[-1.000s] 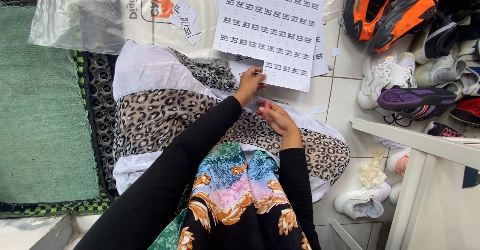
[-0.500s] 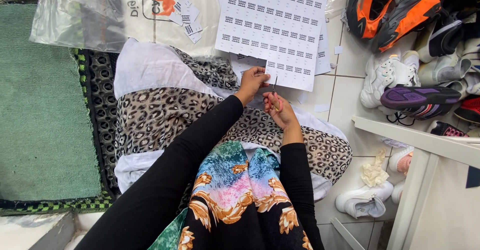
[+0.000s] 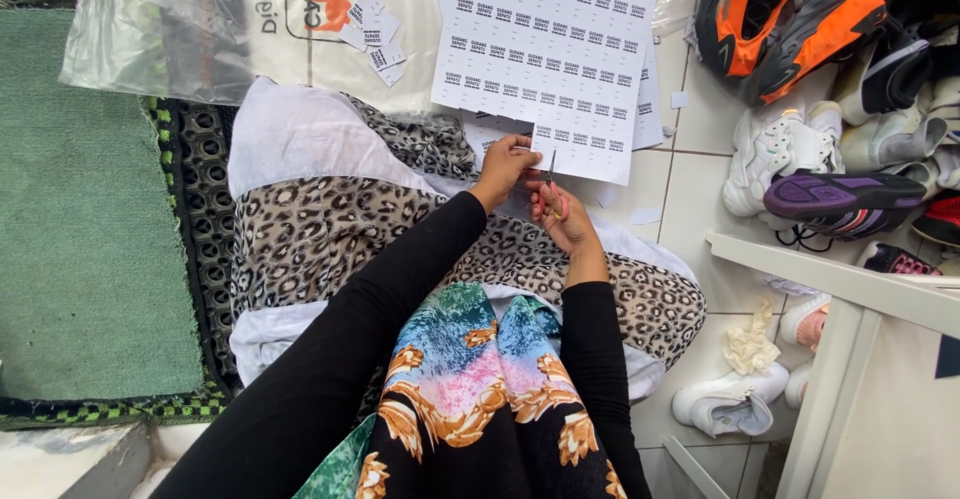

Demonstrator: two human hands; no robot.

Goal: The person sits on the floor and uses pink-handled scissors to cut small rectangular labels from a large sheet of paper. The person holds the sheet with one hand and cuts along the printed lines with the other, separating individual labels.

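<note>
The right hand (image 3: 562,221) is closed around small scissors (image 3: 549,171), blades up at the near edge of a white sheet of printed labels (image 3: 545,44), while the left hand (image 3: 503,164) pinches that same edge, seemingly to keep the paper taut for the cut. Both work over a leopard-print cloth (image 3: 320,234) on the lap, cut labels (image 3: 372,41) lying on a clear plastic bag (image 3: 200,24) at the tiled floor's (image 3: 690,189) far edge. Sneakers (image 3: 800,19) pile up at its right edge.
</note>
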